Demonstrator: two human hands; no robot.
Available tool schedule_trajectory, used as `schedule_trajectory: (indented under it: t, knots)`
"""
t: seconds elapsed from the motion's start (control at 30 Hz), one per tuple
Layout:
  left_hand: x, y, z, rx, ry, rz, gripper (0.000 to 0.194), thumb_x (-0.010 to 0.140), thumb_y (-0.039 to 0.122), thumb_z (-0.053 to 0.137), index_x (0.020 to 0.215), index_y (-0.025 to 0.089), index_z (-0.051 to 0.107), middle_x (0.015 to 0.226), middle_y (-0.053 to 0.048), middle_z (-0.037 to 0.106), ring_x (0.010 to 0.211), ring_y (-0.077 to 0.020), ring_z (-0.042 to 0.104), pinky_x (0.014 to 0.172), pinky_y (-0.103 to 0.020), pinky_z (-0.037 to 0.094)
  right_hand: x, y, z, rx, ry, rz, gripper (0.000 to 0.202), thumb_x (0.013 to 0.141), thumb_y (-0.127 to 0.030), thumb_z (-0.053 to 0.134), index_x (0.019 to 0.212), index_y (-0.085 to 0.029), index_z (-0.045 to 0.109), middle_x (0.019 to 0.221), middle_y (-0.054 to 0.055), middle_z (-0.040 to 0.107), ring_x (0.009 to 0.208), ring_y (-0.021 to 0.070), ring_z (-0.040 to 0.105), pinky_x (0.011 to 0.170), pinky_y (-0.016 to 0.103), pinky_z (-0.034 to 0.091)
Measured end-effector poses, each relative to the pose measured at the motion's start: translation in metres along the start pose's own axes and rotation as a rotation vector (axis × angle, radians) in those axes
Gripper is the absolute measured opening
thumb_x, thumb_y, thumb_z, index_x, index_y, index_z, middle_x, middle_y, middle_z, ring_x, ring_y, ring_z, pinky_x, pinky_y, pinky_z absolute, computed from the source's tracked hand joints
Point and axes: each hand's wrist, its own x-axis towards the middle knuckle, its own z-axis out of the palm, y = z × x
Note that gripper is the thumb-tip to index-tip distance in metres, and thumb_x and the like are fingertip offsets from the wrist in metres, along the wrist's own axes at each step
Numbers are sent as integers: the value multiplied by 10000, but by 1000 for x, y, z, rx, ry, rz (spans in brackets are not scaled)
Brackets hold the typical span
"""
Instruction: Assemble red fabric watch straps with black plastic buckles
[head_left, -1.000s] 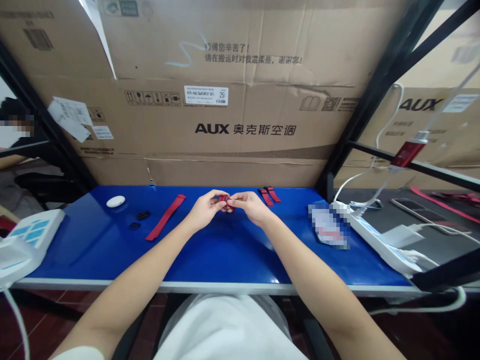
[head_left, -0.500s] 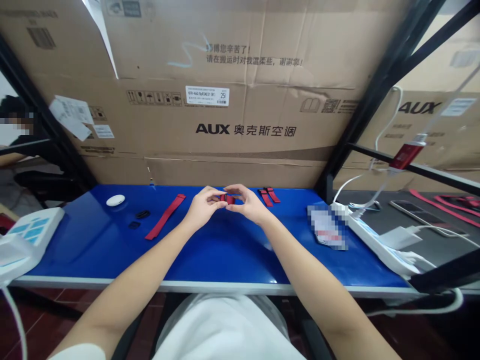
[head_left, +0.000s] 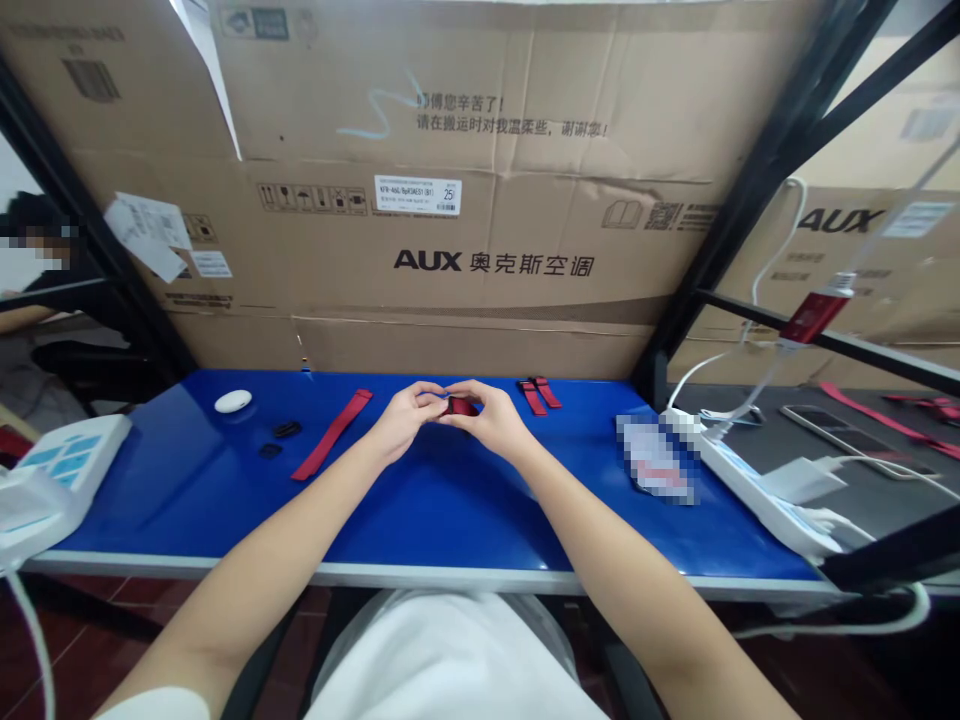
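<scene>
My left hand [head_left: 406,419] and my right hand [head_left: 491,414] meet above the middle of the blue table, both closed on a short red webbing strap [head_left: 463,406]. A dark edge shows on the strap near my left fingertips; whether it is a buckle I cannot tell. Fingers hide much of the strap. Left of my hands a longer red strap [head_left: 331,436] lies flat at a slant. Beside it are small black plastic buckle pieces [head_left: 286,429]. Two short red straps with black buckles [head_left: 538,395] lie at the back, right of my hands.
A large cardboard box [head_left: 480,220] stands behind the blue table [head_left: 465,520]. A white round object [head_left: 233,401] and a white power strip [head_left: 90,470] are at left. At right lie a blurred packet [head_left: 656,460], another power strip [head_left: 750,490] and a phone [head_left: 847,437]. A person sits far left.
My hands have turned the strap slightly, and my fingers have shifted on it, showing more of a dark edge. The view has moved a little; the table items stay put.
</scene>
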Motion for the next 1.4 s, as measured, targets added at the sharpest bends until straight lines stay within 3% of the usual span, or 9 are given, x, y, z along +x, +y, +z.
schedule_trajectory:
  t: [0.23,0.37,0.5,0.6,0.7,0.87,1.0,1.2,1.4]
  knots:
    - [9,-3,-22,284,179,-7,278,619,282,772,840,155,664,617,-20,668,565,-152,620,609,-296,497,5,25,-24,-196,-20,115,398,626,-381,802,963,-189,714,887,39,710,843,209,646,824,337,489]
    - [9,-15,-30,523,22,-35,151,641,266,710,761,176,722,617,-32,683,578,-175,630,596,-298,504,9,46,-25,-268,-164,132,356,614,-296,809,947,-204,723,900,27,707,849,202,639,825,336,482]
    - [4,-22,-32,788,-179,57,151,680,297,694,789,222,767,672,-36,700,633,-195,639,636,-293,502,12,64,-15,-390,-109,129,414,667,-220,781,1071,-250,697,1136,43,682,1086,224,597,975,372,436]
    - [0,-27,-28,952,-184,239,168,665,287,747,825,248,781,901,-67,723,839,-237,649,820,-348,502,14,73,-10,-474,-41,235,426,713,-269,764,1128,-239,672,1179,62,668,1122,230,592,988,387,445]
    - [3,-35,-24,1047,-192,332,142,759,249,676,858,245,777,1083,-78,703,1007,-256,627,971,-403,442,13,75,-12,-519,-110,278,370,765,-312,728,1117,-206,687,1235,95,653,1168,242,588,1015,377,440]
    - [21,-44,-28,1033,-223,357,170,824,248,598,881,234,758,997,-100,725,973,-265,651,942,-400,459,-1,68,-16,-658,-303,191,464,919,-369,509,1346,-195,554,1489,104,430,1408,269,352,1171,448,240]
    - [23,-46,-33,994,-225,392,170,840,289,592,915,242,738,983,-92,731,977,-254,660,956,-379,459,-14,59,-14,-737,-313,211,509,969,-366,363,1444,-198,435,1551,78,319,1459,253,239,1198,457,140]
    - [2,-42,-35,1252,-143,295,540,905,457,482,1368,181,519,1454,-126,478,1368,-289,400,1132,-442,296,-17,46,-7,-809,-335,286,664,944,-564,334,1490,-186,347,1588,77,224,1482,250,152,1199,436,91]
    - [1,-39,-40,1454,-193,74,722,910,635,330,1463,177,402,1571,-112,273,1466,-297,186,1179,-458,152,-16,41,0,-862,-338,340,759,917,-661,291,1507,-184,303,1603,78,179,1487,257,120,1194,432,69]
